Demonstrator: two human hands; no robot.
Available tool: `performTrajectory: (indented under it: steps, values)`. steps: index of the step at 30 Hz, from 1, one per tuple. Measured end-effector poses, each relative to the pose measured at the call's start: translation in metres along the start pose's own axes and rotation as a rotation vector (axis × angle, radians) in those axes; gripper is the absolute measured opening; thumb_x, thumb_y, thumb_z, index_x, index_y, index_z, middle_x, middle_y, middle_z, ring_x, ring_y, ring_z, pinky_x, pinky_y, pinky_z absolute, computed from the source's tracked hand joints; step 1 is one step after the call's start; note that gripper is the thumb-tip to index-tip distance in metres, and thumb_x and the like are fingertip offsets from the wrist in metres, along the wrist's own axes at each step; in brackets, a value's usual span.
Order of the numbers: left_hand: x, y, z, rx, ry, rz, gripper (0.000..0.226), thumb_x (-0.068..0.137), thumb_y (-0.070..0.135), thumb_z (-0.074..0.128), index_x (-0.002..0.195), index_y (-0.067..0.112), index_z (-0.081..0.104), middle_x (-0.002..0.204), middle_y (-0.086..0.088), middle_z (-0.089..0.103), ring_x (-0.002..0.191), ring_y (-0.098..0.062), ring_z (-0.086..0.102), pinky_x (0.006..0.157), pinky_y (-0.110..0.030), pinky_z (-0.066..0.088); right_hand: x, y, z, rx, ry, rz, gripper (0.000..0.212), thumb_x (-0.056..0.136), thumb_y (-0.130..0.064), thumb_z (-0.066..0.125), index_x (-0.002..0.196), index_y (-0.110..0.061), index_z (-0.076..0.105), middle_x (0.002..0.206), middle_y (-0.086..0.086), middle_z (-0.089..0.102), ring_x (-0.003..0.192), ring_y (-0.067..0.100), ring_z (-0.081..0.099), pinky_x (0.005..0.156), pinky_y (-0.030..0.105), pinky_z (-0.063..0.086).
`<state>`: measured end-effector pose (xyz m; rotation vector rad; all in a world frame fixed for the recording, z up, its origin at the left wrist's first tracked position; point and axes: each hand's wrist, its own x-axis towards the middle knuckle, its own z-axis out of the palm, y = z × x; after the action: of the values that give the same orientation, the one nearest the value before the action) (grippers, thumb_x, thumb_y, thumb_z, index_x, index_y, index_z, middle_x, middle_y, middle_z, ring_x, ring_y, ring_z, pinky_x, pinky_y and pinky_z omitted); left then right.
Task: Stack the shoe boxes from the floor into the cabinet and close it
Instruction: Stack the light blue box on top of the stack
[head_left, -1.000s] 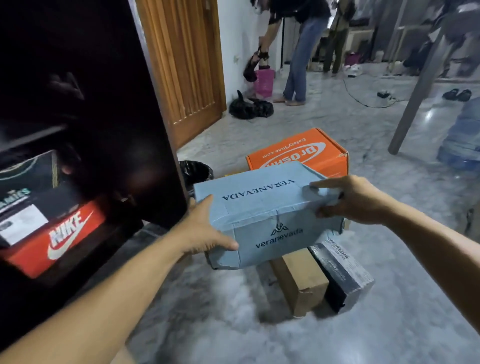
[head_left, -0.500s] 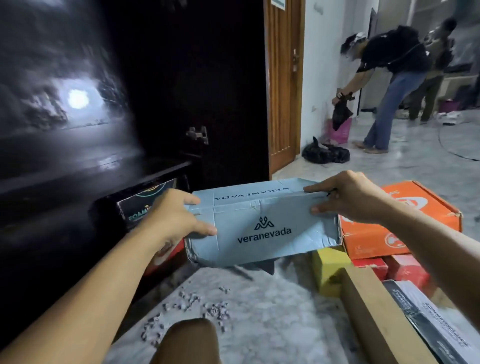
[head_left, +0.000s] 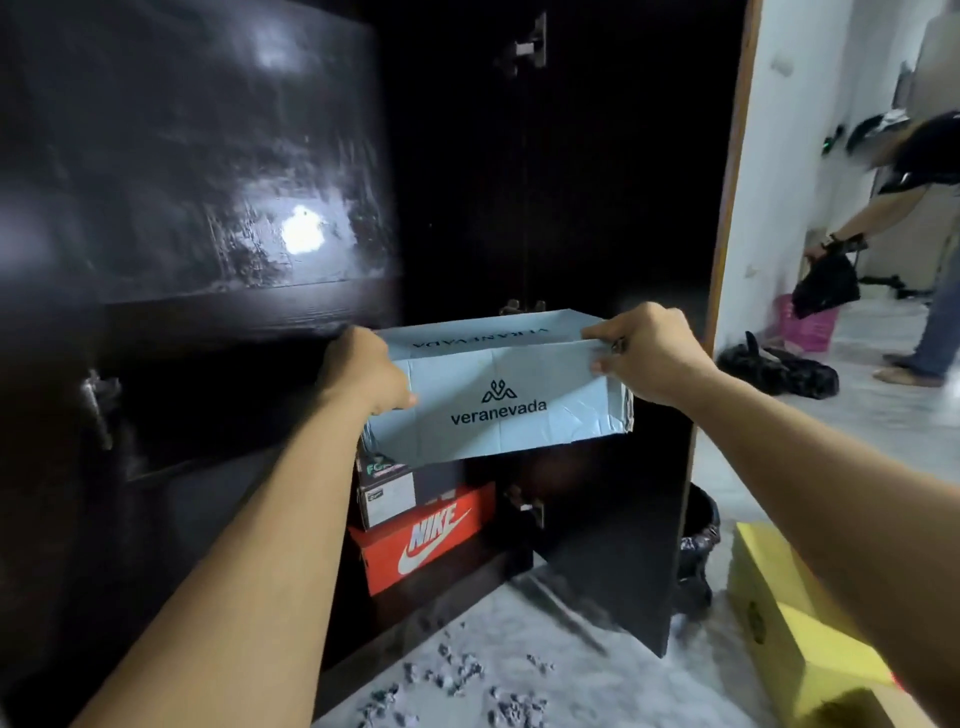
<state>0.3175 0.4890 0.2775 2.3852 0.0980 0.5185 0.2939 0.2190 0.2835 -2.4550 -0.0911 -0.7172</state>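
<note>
Item: pale blue box (head_left: 498, 395), my left hand (head_left: 369, 379) and right hand (head_left: 649, 353) gripping its ends, above the black box (head_left: 395, 488) in the cabinet (head_left: 613, 530). Risk: crumpled cardboard buckling, toppling the stack.

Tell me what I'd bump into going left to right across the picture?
Left hand → blue box → right hand → black bag on the floor → another person's leg.
</note>
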Motion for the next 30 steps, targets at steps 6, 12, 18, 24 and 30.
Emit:
performTrajectory:
  steps: [6, 12, 18, 24, 30]
  values:
    - [0.079, -0.017, 0.01, 0.059, 0.125, -0.04, 0.068, 0.064, 0.009, 0.087, 0.124, -0.002, 0.059, 0.127, -0.018, 0.061, 0.113, -0.031, 0.06, 0.093, -0.033, 0.047, 0.088, -0.006, 0.068, 0.109, 0.033, -0.005, 0.03, 0.08, -0.005, 0.063, 0.107, -0.015, 0.073, 0.115, 0.011, 0.067, 0.091, 0.029, 0.067, 0.082, 0.039, 0.058]
    - [0.127, -0.035, 0.043, 0.095, 0.183, -0.046, 0.061, 0.065, 0.01, 0.087, 0.12, -0.004, 0.062, 0.122, -0.021, 0.063, 0.108, -0.032, 0.062, 0.089, -0.034, 0.049, 0.151, 0.011, 0.125, 0.205, 0.022, 0.007, 0.036, 0.084, -0.005, 0.059, 0.117, -0.016, 0.066, 0.112, 0.013, 0.061, 0.088, 0.026, 0.063, 0.073, 0.034, 0.058]
    - [0.153, -0.063, 0.06, 0.031, 0.273, -0.055, 0.068, 0.06, 0.022, 0.09, 0.121, 0.005, 0.065, 0.12, -0.016, 0.066, 0.11, -0.031, 0.06, 0.09, -0.032, 0.048, 0.191, 0.018, 0.183, 0.057, -0.003, 0.037, 0.027, 0.088, -0.01, 0.054, 0.114, -0.018, 0.051, 0.108, 0.012, 0.055, 0.094, 0.031, 0.056, 0.068, 0.033, 0.045]
    - [0.18, -0.078, 0.073, -0.04, 0.352, -0.027, 0.067, 0.053, 0.026, 0.093, 0.113, 0.009, 0.068, 0.118, -0.012, 0.062, 0.105, -0.027, 0.06, 0.087, -0.031, 0.049, 0.193, 0.012, 0.228, -0.136, 0.101, -0.159, 0.048, 0.089, -0.009, 0.051, 0.136, -0.02, 0.046, 0.15, 0.009, 0.023, 0.134, 0.031, 0.027, 0.082, 0.041, 0.051]
    - [0.197, -0.087, 0.096, -0.186, 0.354, -0.002, 0.06, 0.07, 0.013, 0.082, 0.123, 0.008, 0.055, 0.132, -0.009, 0.047, 0.114, -0.022, 0.051, 0.082, -0.015, 0.03, 0.214, 0.012, 0.243, -0.131, -0.169, -0.175, 0.073, 0.094, -0.008, 0.048, 0.153, -0.029, 0.01, 0.162, 0.006, 0.002, 0.149, 0.025, -0.003, 0.115, 0.042, 0.025]
